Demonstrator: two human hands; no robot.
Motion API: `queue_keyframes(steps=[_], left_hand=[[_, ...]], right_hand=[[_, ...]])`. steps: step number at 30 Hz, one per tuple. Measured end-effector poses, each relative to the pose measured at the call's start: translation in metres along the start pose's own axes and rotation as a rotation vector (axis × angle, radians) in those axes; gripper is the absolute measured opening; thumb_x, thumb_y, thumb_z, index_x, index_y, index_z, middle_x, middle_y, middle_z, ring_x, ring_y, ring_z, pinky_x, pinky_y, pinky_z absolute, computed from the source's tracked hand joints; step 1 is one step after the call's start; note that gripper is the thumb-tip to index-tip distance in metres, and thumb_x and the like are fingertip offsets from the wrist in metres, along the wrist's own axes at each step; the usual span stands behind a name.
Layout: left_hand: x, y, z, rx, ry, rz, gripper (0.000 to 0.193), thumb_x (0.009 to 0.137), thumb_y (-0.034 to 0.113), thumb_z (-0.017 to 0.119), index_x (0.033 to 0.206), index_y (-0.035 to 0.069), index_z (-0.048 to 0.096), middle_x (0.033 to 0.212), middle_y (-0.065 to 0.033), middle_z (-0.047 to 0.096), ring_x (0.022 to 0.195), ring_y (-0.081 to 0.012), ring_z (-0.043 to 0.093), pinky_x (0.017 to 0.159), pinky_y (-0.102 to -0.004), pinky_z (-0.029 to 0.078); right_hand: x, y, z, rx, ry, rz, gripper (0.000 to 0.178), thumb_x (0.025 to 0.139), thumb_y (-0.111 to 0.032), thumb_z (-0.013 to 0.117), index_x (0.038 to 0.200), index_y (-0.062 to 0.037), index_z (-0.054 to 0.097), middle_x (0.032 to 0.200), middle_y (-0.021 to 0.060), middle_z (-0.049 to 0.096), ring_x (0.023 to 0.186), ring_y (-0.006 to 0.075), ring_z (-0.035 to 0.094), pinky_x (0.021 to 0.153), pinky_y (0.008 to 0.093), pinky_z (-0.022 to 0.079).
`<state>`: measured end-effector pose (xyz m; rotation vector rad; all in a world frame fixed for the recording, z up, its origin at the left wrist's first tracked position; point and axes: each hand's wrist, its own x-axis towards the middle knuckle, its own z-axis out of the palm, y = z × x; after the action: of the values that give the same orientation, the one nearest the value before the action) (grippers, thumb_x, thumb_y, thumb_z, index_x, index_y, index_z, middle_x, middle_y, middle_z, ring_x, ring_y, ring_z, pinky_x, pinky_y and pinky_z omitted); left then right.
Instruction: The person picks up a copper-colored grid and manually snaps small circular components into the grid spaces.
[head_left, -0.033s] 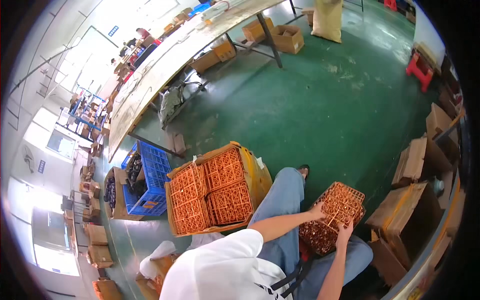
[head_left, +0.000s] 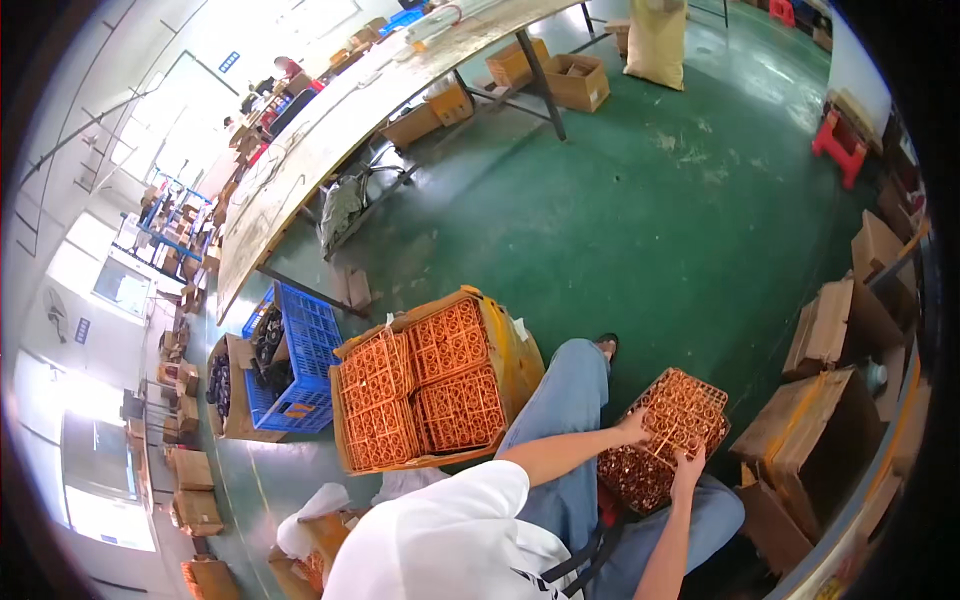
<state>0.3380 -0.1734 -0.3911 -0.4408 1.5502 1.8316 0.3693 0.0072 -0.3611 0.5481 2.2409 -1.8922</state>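
My left hand (head_left: 633, 428) grips the left edge of an orange plastic lattice frame (head_left: 682, 412) with rows of ring shapes. On its near edge my right hand (head_left: 689, 468) is closed, fingers partly hidden. The frame is tilted above a heap of shiny dark red-brown small pieces (head_left: 636, 480) between my knees; what holds the heap is mostly hidden. To my left, a cardboard box (head_left: 520, 350) is packed with stacks of similar orange lattice frames (head_left: 458, 405).
Beside the box stands a blue plastic crate (head_left: 318, 335) with dark items. A long worktable (head_left: 290, 165) runs across the far left. Cardboard boxes (head_left: 800, 425) crowd my right, below a red stool (head_left: 840, 150). A tan sack (head_left: 655, 50) stands far off on the green floor (head_left: 620, 220).
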Motion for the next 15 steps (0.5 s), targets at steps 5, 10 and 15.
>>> queue_keyframes(steps=[5, 10, 15], left_hand=[[-0.003, -0.012, 0.0, -0.096, 0.011, 0.028, 0.045, 0.074, -0.003, 0.061, 0.11, 0.008, 0.036, 0.089, -0.0094, 0.053, 0.073, -0.0182, 0.059, 0.055, -0.032, 0.053], [-0.009, 0.002, -0.006, -0.125, 0.038, -0.098, 0.053, 0.069, -0.008, 0.058, 0.115, 0.007, 0.037, 0.086, -0.0092, 0.054, 0.071, -0.0179, 0.058, 0.055, -0.0317, 0.052], [-0.017, 0.025, 0.01, -0.277, -0.038, -0.148, 0.043, 0.073, 0.003, 0.056, 0.112, 0.011, 0.041, 0.086, -0.0067, 0.052, 0.074, -0.0152, 0.056, 0.059, -0.0312, 0.05]], right_hand=[[-0.007, 0.014, -0.004, 0.026, -0.046, -0.004, 0.038, 0.077, 0.003, 0.053, 0.114, -0.0002, 0.045, 0.097, 0.0047, 0.05, 0.085, 0.0145, 0.049, 0.074, 0.0265, 0.041], [-0.009, 0.006, 0.004, 0.068, -0.033, 0.044, 0.04, 0.078, 0.004, 0.049, 0.117, 0.0004, 0.043, 0.107, 0.0092, 0.051, 0.092, 0.0182, 0.05, 0.082, 0.0271, 0.039], [-0.014, -0.025, -0.007, 0.002, 0.092, 0.088, 0.043, 0.079, 0.003, 0.05, 0.121, 0.0014, 0.04, 0.115, 0.012, 0.048, 0.1, 0.0205, 0.048, 0.088, 0.0299, 0.038]])
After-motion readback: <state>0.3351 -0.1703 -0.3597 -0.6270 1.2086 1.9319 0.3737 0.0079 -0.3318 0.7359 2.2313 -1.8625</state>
